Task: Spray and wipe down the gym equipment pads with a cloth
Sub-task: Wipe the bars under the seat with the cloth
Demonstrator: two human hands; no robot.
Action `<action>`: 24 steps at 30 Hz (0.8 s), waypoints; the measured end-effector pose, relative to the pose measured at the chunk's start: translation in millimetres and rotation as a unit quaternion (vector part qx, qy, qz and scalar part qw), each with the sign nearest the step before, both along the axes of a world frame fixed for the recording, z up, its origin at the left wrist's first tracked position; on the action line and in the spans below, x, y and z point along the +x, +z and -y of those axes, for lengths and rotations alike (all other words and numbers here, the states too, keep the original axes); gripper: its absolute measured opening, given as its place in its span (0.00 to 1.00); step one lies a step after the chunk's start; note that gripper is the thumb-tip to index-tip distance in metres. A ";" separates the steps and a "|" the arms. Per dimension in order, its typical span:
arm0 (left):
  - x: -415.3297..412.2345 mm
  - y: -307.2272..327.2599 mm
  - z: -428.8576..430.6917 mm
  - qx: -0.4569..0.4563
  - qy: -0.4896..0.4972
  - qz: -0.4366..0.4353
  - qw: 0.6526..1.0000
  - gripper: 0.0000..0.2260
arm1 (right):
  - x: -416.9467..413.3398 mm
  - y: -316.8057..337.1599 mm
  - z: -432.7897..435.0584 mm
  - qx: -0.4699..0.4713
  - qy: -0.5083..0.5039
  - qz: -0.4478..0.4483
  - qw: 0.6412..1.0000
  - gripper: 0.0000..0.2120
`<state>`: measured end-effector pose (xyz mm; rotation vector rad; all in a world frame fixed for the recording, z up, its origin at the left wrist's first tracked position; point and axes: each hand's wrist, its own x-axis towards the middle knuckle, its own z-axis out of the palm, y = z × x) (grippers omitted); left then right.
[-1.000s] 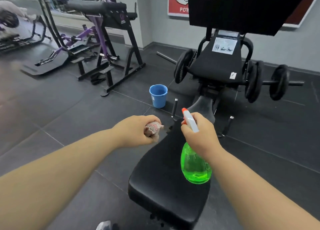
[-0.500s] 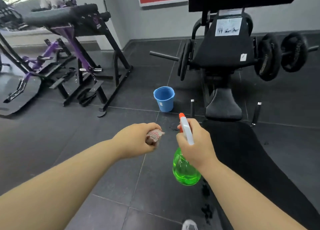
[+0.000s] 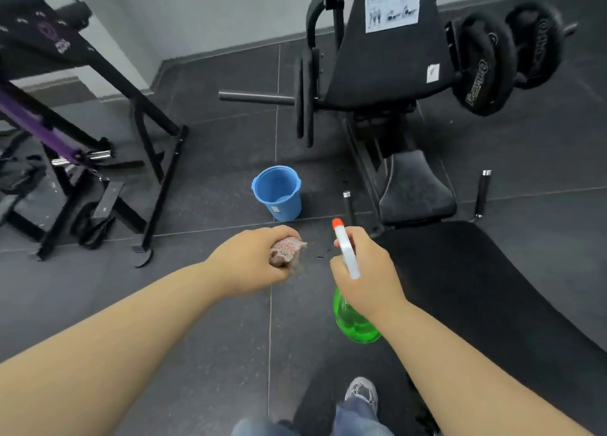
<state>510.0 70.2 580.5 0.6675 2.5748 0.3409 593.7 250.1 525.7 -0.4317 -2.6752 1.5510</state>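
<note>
the person's left hand (image 3: 253, 261) is clenched around a bunched pinkish patterned cloth (image 3: 287, 250), a wad of which pokes out past the knuckles. the right hand (image 3: 364, 274) grasps the neck of a translucent green plastic spray bottle (image 3: 353, 324). the bottle's white head runs across the back of the hand, and its orange nozzle points away from the person. whether a finger sits on the trigger i cannot tell.

both hands are held out over the dark tiled floor (image 3: 197, 320), near each other but apart. the bottle hangs just beside the left edge of the long black padded bench (image 3: 476, 288), near its far end. cloth and bottle are both off the pad and touch none of it.

beyond the bench's far end sits a small black seat pad (image 3: 417, 189). behind that rises a tilted black back pad with a white instruction sticker (image 3: 387, 58), flanked by black round weight plates (image 3: 486, 61).

a blue plastic bucket (image 3: 277, 192) stands upright on the floor, left of the seat pad and beyond the cloth. a black and purple metal frame machine (image 3: 65, 140) stands well to the left. a grey shoe (image 3: 361, 391) shows at the bench's near left edge.
</note>
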 end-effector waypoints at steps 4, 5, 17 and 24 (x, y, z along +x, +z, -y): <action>-55.3 -35.3 4.9 -0.029 -0.046 0.050 0.997 0.17 | -23.5 -33.1 7.9 0.005 -0.044 0.052 0.998 0.07; -72.5 -46.7 4.3 -0.036 -0.066 0.063 0.995 0.18 | -31.2 -46.6 11.0 0.005 -0.066 0.071 0.995 0.07; -235.7 -231.0 -10.7 -0.083 -0.279 0.091 0.952 0.17 | -93.5 -249.0 79.2 -0.065 -0.320 0.188 0.926 0.10; -253.5 -441.3 -37.1 -0.094 -0.352 0.078 0.928 0.18 | -107.9 -445.0 61.7 -0.043 -0.327 0.214 0.919 0.08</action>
